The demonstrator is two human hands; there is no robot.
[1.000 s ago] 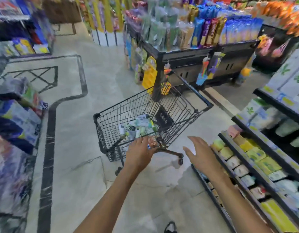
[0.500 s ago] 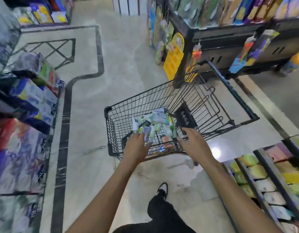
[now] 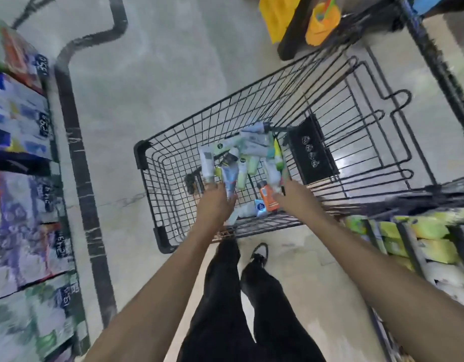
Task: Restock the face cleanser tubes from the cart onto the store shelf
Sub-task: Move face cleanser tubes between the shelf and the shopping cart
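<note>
- Step in hand: picking stock out of the cart (image 3: 157, 205), nothing shelved yet by the look of it
- Face cleanser tubes (image 3: 247, 158) lie in a loose heap on the cart floor, toward its near end
- Left hand (image 3: 214, 205) inside cart at heap's near-left edge, fingers touching a grey tube (image 3: 229, 180); can't tell if it's gripped, too blurred
- Right hand (image 3: 294, 195) at heap's near-right edge, just beside an orange tube (image 3: 266, 195); fingers look fairly straight, holding nothing I can see
- Next: close on tubes, lift clear of the wire walls, carry to the store shelf (image 3: 418, 231) right of cart
</note>
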